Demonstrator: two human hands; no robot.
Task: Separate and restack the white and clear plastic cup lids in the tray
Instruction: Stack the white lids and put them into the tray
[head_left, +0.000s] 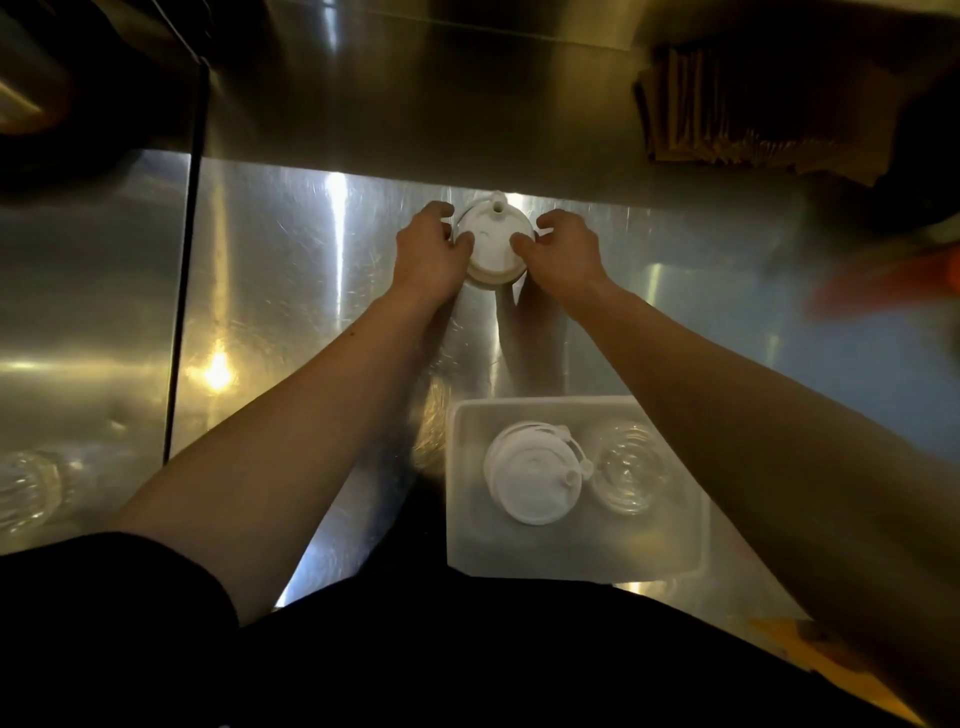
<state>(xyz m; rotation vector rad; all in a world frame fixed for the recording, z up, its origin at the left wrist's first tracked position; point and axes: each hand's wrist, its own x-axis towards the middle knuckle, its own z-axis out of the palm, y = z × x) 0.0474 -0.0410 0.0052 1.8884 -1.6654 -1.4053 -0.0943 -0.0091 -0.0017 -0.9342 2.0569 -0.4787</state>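
While both arms reach far over the steel counter (291, 291), the left hand (431, 254) and right hand (563, 254) pinch a stack of white lids (493, 249) between them. Nearer the body, the tray (462, 519) holds more white lids (532, 480) beside clear lids (626, 475).

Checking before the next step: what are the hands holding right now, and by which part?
Both hands, left and right, hold a white lid stack on the steel counter, fingers gripping its opposite sides at the rim.
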